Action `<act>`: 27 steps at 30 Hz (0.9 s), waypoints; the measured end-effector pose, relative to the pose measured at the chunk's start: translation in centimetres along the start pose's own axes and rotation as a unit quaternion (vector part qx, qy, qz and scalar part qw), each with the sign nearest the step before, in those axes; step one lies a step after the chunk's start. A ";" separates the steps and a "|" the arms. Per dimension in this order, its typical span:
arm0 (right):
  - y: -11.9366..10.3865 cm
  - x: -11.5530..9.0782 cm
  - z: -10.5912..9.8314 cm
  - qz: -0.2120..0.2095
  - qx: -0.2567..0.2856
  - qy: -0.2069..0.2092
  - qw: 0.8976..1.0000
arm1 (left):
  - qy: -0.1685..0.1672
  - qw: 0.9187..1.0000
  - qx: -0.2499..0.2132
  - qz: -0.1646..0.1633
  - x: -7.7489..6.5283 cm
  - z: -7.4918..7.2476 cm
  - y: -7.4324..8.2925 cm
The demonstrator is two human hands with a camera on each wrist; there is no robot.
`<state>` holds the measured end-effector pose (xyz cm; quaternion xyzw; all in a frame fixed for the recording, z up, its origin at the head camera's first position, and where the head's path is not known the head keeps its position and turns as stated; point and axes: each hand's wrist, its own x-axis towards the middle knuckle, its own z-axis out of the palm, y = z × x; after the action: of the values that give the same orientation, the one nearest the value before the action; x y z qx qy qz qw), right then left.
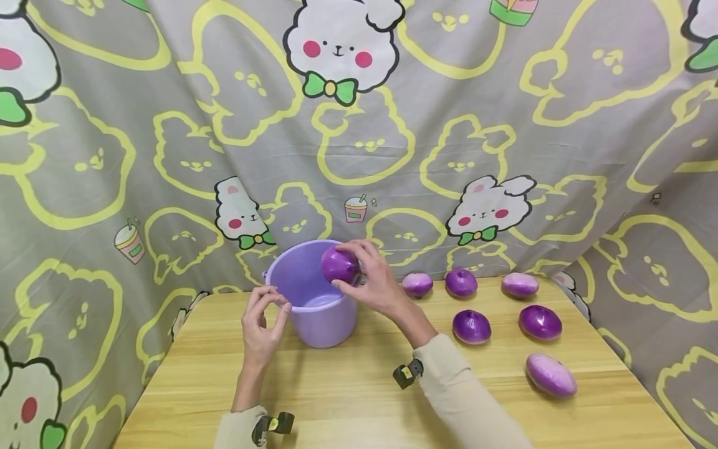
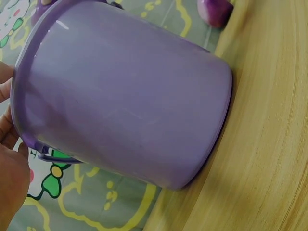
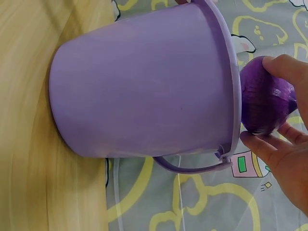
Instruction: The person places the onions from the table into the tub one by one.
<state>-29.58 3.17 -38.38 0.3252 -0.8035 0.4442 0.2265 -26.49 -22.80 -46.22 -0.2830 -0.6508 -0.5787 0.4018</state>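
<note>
A lilac bucket [image 1: 324, 327] stands upright on the table, its handle hanging at the side in the right wrist view. My left hand [image 1: 262, 327] pinches the near left part of its rim between thumb and fingers; in the left wrist view those fingers [image 2: 6, 127] are partly cut off. Over the right side of the rim, my right hand [image 1: 373, 280] holds a purple onion [image 1: 338, 264] between thumb and fingers. Seen from the right wrist, the onion [image 3: 264, 96] is right at the bucket's mouth. The visible part of the bucket's inside shows bare lilac plastic.
Several more onions lie on the right of the wooden table [image 1: 336, 399], among them a dark one [image 1: 472, 327], a pale one [image 1: 551, 375] and one near the bucket [image 1: 417, 284]. Behind the table hangs a grey patterned curtain [image 1: 364, 149].
</note>
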 end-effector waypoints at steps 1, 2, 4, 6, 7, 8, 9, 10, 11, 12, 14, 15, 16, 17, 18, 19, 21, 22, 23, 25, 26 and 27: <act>0.1 0.0 0.1 -0.001 -0.001 0.000 1.000 | 0.000 1.000 0.000 0.000 0.0 0.0 0.0; 0.1 0.0 0.2 -0.002 -0.002 -0.001 1.000 | 0.001 1.000 -0.001 0.001 0.0 0.0 0.0; 0.2 0.0 0.4 -0.006 -0.003 -0.003 1.000 | 0.002 1.000 -0.002 0.001 0.1 0.1 0.0; 0.3 0.0 0.7 -0.012 -0.002 -0.004 1.000 | 0.002 1.000 -0.003 0.000 0.1 0.1 0.0; 0.4 0.0 0.8 -0.016 -0.002 -0.003 1.000 | 0.002 1.000 -0.003 -0.002 0.1 0.1 0.0; 0.4 0.0 0.9 -0.020 -0.003 -0.003 1.000 | 0.002 1.000 -0.003 -0.003 0.1 0.1 0.0; 0.5 0.0 0.9 -0.022 -0.004 -0.002 1.000 | 0.002 1.000 -0.002 -0.004 0.1 0.1 0.0; 0.5 0.0 1.0 -0.024 -0.006 -0.002 1.000 | 0.002 1.000 0.001 -0.006 0.0 0.0 0.0; 0.6 -0.1 1.1 -0.024 -0.007 -0.002 1.000 | 0.001 1.000 0.002 -0.008 0.0 0.0 0.0; 0.6 -0.1 1.2 -0.025 -0.008 -0.003 1.000 | 0.001 1.000 0.004 -0.010 0.0 0.0 0.0; 0.6 -0.1 1.2 -0.023 -0.012 -0.005 1.000 | 0.002 1.000 0.006 -0.012 0.0 0.0 0.0; 0.6 -0.1 1.3 -0.024 -0.011 -0.005 1.000 | 0.002 1.000 0.007 -0.013 0.0 0.0 0.0; 0.7 -0.1 1.3 -0.024 -0.013 -0.006 1.000 | 0.002 1.000 0.009 -0.014 -0.1 0.0 0.0; 0.7 -0.1 1.4 -0.025 -0.016 -0.007 1.000 | 0.003 1.000 0.010 -0.014 -0.1 0.0 0.0; 0.7 -0.1 1.4 -0.028 -0.020 -0.006 0.999 | 0.003 1.000 0.011 -0.014 -0.1 0.0 0.0; 0.7 -0.1 1.4 -0.031 -0.024 -0.006 0.999 | 0.003 1.000 0.012 -0.013 -0.1 0.0 0.0; 0.7 -0.2 1.5 -0.038 -0.030 -0.006 0.999 | 0.004 1.000 0.017 -0.011 -0.1 0.0 -0.1; 0.7 -0.2 1.5 -0.041 -0.035 -0.006 0.999 | 0.005 1.000 0.019 -0.010 -0.1 0.1 -0.1; 0.7 -0.2 1.5 -0.044 -0.035 -0.006 0.998 | 0.005 1.000 0.021 -0.010 -0.1 0.1 -0.1; 0.7 -0.3 1.5 -0.047 -0.036 -0.007 0.998 | 0.005 1.000 0.025 -0.010 -0.1 0.1 -0.1; 0.7 -0.3 1.5 -0.048 -0.034 -0.008 0.998 | 0.005 1.000 0.026 -0.011 -0.1 0.1 0.0; 0.7 -0.3 1.5 -0.049 -0.032 -0.008 0.998 | 0.005 1.000 0.027 -0.012 -0.1 0.1 0.0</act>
<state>-29.98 2.22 -39.78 0.3603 -0.8023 0.4038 0.2520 -26.46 -22.69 -46.28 -0.2615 -0.6678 -0.5667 0.4056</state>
